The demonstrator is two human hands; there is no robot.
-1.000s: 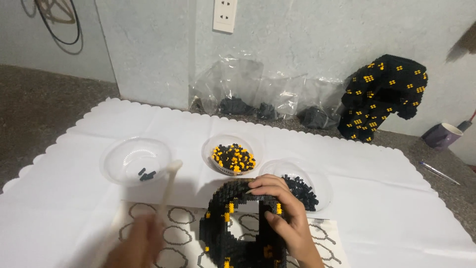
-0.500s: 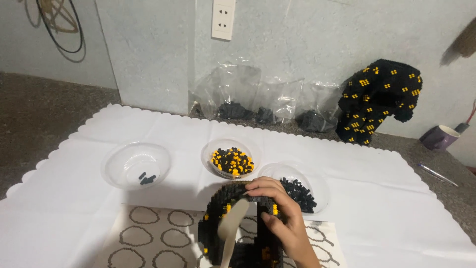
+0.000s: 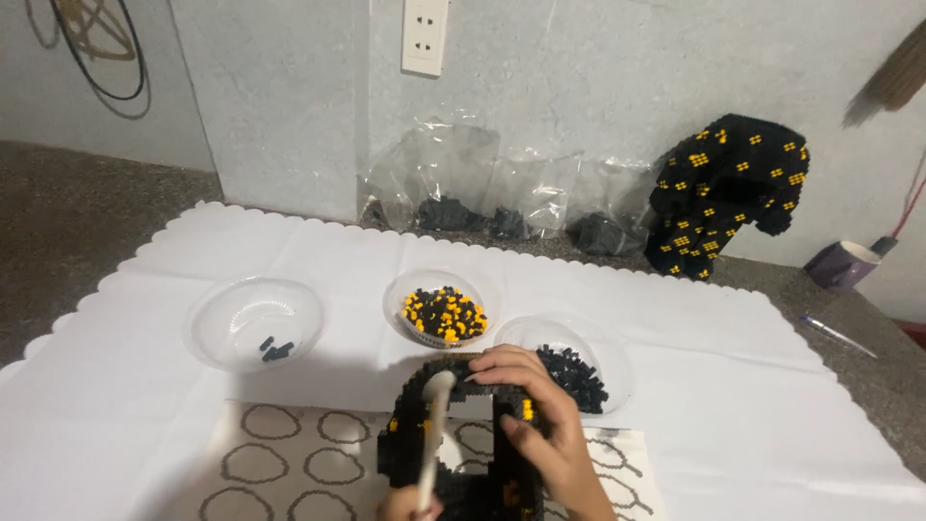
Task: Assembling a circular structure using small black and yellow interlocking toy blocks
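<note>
Black-and-orange brick model (image 3: 453, 453) at 6 o'clock: my right hand (image 3: 531, 415) clasps its top, fingers curled tight. My left hand (image 3: 405, 504) pinches a pale stick tool (image 3: 432, 439) against it. Bowls lie beyond: black bricks (image 3: 574, 376) at 1 o'clock, orange-black mix (image 3: 444, 314) at 12. Excess pressure may split unsecured layers.

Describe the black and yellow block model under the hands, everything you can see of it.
The block model is a curved, arch-like build of tiny black bricks with scattered yellow-orange ones, seemingly plastic. It stands on a printed sheet of ring outlines on the white cloth, just in front of the bowl of black bricks. Its base runs out of the picture. The right hand grips its top and right side; the left hand holds a pale stick whose rounded tip rests at the crown.
</note>
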